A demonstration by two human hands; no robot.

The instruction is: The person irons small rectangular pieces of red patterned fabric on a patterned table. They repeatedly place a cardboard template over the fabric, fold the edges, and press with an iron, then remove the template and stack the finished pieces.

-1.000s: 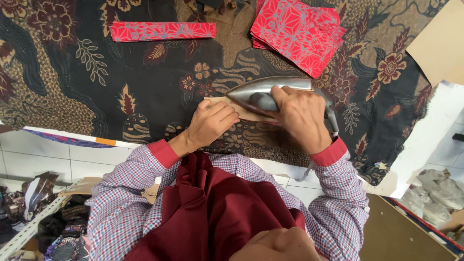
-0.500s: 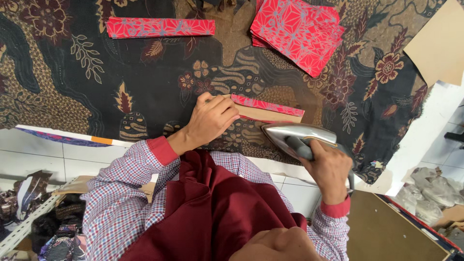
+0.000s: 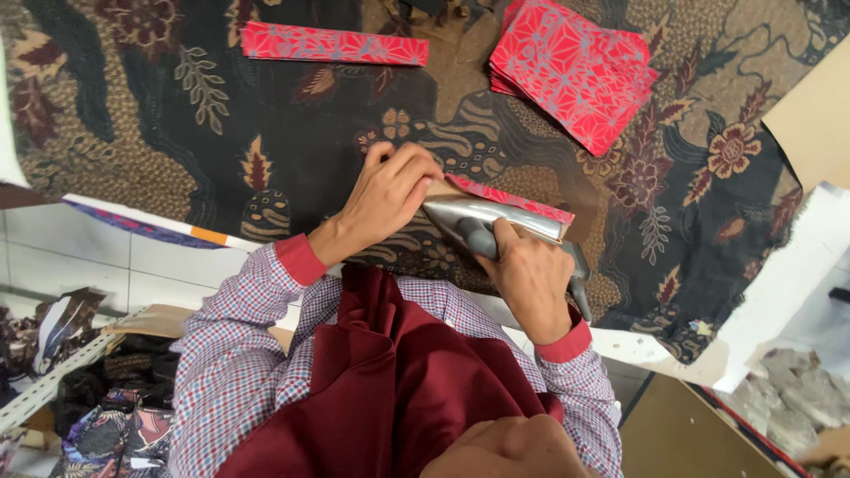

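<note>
Left hand (image 3: 390,199) curled, fingertips pressing down the left end of a folded red patterned fabric strip (image 3: 509,196) on tan paper backing. Right hand (image 3: 529,276) wraps the dark handle of a silver steel iron (image 3: 485,221), sole on the strip's near edge, just right of the left hand. All on a dark floral batik cloth (image 3: 221,150). Far left: another red strip (image 3: 332,44). Far right: stack of red fabric squares (image 3: 575,71).

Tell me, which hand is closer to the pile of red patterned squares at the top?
The left. The left hand presses the end of the folded strip, below and left of the red pile. The right hand grips the iron, lower down and farther from the pile.
</note>
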